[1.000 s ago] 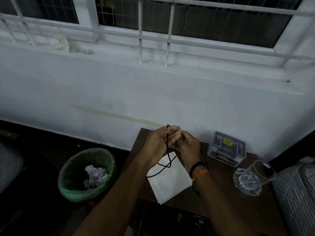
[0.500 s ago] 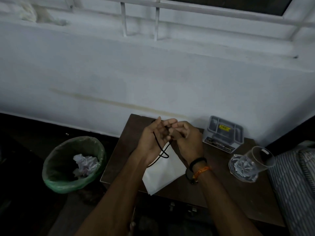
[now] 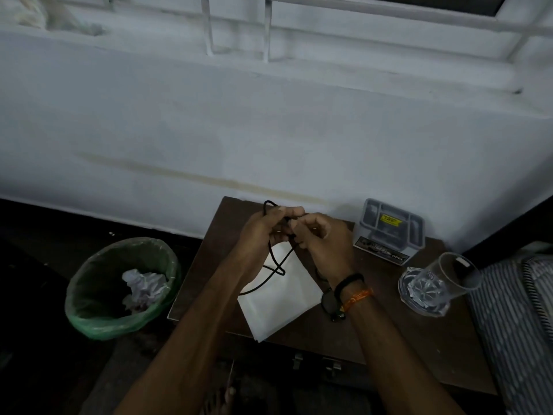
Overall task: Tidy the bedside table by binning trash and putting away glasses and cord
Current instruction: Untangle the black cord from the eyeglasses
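Frame centre: left hand (image 3: 263,232) and right hand (image 3: 321,241) close together above dark wooden bedside table (image 3: 419,339), fingers of both pinched on thin black cord (image 3: 276,262); loose loop dangles over white paper sheet (image 3: 281,298). Dark glasses (image 3: 329,305) lie beside right wrist. Green-lined bin (image 3: 119,286) lower left, crumpled paper inside.

We are looking at a dim room: a stained white wall (image 3: 269,130), a barred window (image 3: 299,13) above, dark floor (image 3: 36,265), a striped bed (image 3: 517,324) lying rightward.
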The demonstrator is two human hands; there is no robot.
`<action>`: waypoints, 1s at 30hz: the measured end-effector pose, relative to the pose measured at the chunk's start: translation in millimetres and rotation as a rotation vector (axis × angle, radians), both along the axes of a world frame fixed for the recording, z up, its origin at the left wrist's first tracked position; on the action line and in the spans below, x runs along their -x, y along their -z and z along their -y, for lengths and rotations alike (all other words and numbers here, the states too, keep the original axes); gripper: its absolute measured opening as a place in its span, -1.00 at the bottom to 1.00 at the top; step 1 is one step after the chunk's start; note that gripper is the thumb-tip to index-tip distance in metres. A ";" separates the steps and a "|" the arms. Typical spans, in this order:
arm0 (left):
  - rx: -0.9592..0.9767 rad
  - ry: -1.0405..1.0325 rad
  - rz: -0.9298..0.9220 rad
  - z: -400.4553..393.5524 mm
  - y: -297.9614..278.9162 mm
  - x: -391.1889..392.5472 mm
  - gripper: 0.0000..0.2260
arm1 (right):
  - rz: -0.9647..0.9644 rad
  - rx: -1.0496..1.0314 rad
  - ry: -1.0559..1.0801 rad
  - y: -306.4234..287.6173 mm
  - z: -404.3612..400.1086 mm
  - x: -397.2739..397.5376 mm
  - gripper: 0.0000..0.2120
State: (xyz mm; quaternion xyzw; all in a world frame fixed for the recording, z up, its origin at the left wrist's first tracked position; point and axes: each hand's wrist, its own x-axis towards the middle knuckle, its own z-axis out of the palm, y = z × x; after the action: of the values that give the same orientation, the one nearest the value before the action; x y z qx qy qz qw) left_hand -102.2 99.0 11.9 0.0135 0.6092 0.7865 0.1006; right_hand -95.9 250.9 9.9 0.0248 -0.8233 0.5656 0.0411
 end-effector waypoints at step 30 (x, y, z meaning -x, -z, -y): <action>-0.018 -0.030 0.115 -19.5 1.2 2.7 -0.67 | 0.238 0.356 0.111 11.3 -8.7 -5.3 -0.91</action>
State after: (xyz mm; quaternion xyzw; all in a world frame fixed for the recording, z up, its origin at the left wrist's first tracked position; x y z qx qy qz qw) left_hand -105.0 118.5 10.7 -0.0401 0.5953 0.7930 0.1234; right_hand -90.6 259.6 -1.4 -0.0950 -0.7097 0.6977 -0.0215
